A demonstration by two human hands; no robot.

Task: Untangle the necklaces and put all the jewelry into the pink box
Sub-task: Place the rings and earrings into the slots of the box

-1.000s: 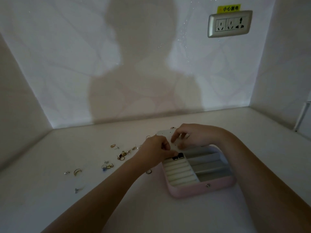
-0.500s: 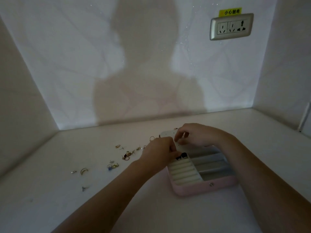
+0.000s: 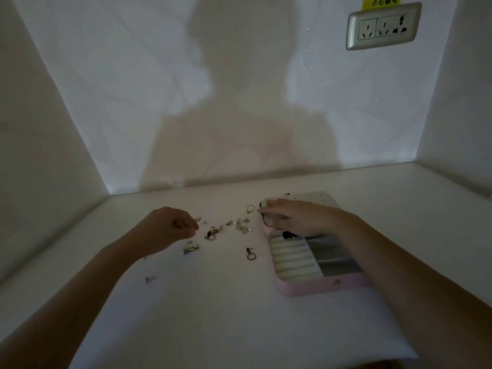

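Note:
The pink box (image 3: 322, 286) lies open at right of centre, with pale ring rolls on its left side and grey compartments on its right. A dark piece (image 3: 288, 234) sits at the top of the rolls. My right hand (image 3: 295, 218) grips the left edge of the box's white lid (image 3: 316, 198). Curled and hovering over the loose jewelry, my left hand (image 3: 170, 227) shows nothing between its fingers. Scattered on the white surface are a gold cluster (image 3: 211, 233), a pale cluster (image 3: 242, 226), a gold ring (image 3: 250, 209), a dark-topped ring (image 3: 250, 253) and a bluish piece (image 3: 190, 247).
A small stray piece (image 3: 149, 279) lies nearer me on the left. Walls close in the surface at the back, left and right. A wall socket (image 3: 383, 25) sits high on the back wall. The light is dim.
My left hand has left the box's ring rolls and moved left to the scattered jewelry. My right hand stays at the lid. The dark-topped ring beside the box is now uncovered.

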